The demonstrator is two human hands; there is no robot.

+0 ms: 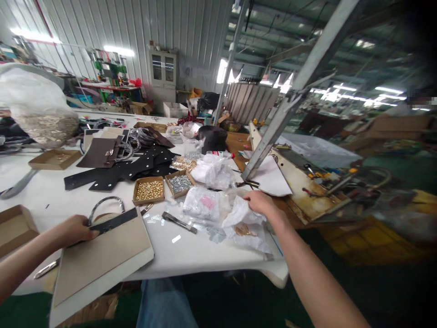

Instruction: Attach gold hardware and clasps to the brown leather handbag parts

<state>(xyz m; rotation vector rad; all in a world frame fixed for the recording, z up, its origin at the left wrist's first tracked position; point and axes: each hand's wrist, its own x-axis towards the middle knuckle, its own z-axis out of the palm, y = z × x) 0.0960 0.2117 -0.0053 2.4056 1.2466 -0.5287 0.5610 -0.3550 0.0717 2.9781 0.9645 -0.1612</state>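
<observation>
My left hand (75,229) is closed on the top edge of a beige handbag panel (105,257) with a dark strip and a grey loop handle (108,200). The panel tilts over the table's front edge. On the right, my right hand (258,202) pinches the upper edge of a white plastic bag (235,213). Gold-coloured metal pieces (245,230) lie in the bag's opening. Between my hands are a metal tool like long tweezers (179,222) and several small pale plates (175,239).
Cardboard boxes of gold rivets (148,190) and silver rivets (180,183) stand mid-table. Black strips (126,172) and a brown leather piece (97,152) lie behind. A slanted metal post (273,136) rises at the right, beside a worn machine (300,187). An open box (15,228) sits far left.
</observation>
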